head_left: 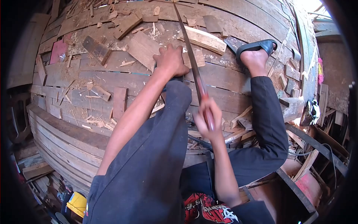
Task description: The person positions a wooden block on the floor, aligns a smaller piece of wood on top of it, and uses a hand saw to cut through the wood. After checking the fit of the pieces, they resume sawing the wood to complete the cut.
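I am looking down on weathered planking (74, 78) that carries everything here, board after board laid side by side and strewn with offcuts, splinters and sawdust. Beyond its near edge the ground drops to a cluttered yard: stacked timber on the left-hand side, a yellow container (77, 203) low down by the left elbow, and metal bars and a red drum on the right-hand side.

The long blade (188, 48) is the thing in hand. Its long axis runs from the right hand (207, 119) straight away from the body, leaning slightly toward the left-hand side as it goes. It passes just beside the left hand (171, 59) on its inner side. The right hand is wrapped tight round the reddish handle end. The left hand sits further out, knuckles up, pressing on a flat board (143, 48) that lies on the planking.

A foot in a black sandal (257, 45) is planted out past the right hand, beside a pale batten (205, 39).

The blade's far tip is cut off by the top of the frame. The dark trouser knee hides the left wrist and the board's near edge, so I cannot tell whether those fingers hook an edge or only bear down. The blade's edge is too thin to make out teeth.
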Motion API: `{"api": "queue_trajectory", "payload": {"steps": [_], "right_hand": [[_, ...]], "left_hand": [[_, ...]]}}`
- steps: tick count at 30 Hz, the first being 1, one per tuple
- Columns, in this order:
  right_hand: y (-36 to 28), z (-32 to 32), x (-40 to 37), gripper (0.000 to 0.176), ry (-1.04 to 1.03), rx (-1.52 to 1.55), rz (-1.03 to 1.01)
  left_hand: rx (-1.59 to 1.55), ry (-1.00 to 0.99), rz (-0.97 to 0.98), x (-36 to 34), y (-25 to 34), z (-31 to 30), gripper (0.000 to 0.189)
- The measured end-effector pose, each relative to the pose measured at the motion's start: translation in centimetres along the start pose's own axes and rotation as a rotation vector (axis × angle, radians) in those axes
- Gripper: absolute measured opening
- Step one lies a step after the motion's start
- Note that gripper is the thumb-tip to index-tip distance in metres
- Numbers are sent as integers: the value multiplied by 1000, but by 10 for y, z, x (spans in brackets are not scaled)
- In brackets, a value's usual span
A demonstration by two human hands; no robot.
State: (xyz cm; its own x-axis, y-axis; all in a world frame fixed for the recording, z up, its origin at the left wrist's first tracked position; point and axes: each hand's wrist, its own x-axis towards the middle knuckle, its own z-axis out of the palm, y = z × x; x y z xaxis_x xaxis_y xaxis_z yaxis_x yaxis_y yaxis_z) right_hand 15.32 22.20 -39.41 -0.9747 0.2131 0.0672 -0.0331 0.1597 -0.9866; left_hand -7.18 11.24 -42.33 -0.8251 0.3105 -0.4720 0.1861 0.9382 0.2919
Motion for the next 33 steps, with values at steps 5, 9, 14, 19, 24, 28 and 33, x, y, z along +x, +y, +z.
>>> {"api": "queue_trajectory", "payload": {"steps": [5, 9, 14, 19, 24, 28, 33], "right_hand": [[-3, -13, -4, 22, 1, 18, 87], [-39, -39, -100, 25, -39, -124, 95], [-14, -23, -28, 22, -29, -85, 51], [-14, -4, 26, 19, -46, 114, 248], [-44, -32, -114, 27, -25, -131, 130], [-34, -32, -86, 26, 21, -136, 18], [-7, -3, 21, 20, -53, 26, 118]], "left_hand": [[-32, -20, -19, 2, -6, -1, 87], [-22, -17, -4, -1, -8, 0, 86], [-2, 4, -7, 3, -3, -1, 89], [-28, -24, -10, 2, -6, -1, 91], [-22, 12, 25, 3, -10, 2, 77], [-4, 4, 21, 3, -7, 2, 78], [-37, -3, -5, 1, -7, -4, 78]]}}
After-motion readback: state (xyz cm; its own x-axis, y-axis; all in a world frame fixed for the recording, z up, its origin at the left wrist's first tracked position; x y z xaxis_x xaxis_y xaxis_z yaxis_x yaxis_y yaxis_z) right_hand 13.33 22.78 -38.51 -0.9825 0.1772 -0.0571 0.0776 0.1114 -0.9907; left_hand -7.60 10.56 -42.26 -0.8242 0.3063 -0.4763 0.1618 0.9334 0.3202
